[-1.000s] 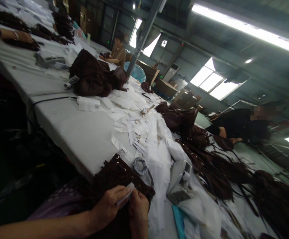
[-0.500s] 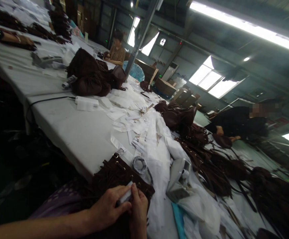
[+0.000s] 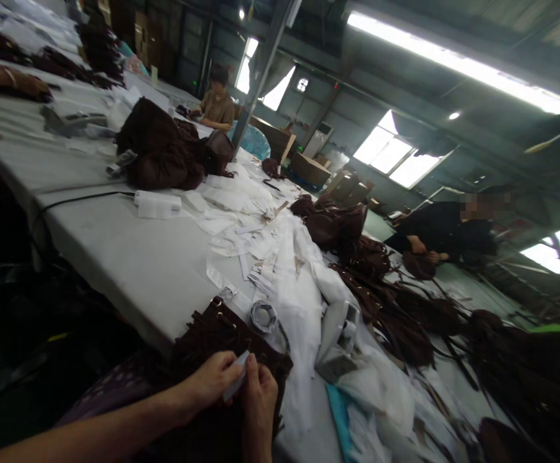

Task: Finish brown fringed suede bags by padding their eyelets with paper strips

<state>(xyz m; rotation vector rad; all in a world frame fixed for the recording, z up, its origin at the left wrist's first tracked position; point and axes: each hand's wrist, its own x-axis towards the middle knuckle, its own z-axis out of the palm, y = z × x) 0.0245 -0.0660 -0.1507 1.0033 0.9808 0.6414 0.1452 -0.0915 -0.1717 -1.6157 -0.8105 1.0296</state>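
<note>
Fingers [image 3: 222,364] shifted; pale strip [image 3: 236,378] turned

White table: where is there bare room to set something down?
Mainly the tabletop bordered by the white bundle, the paper scraps, the fringed brown bag and its left edge. It is crowded in the middle with white sheets and on the right with brown bags.

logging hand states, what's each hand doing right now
Left hand: closed, holding the pale strip.
Right hand: at the strip's edge; whether it grips cannot be told.
</note>
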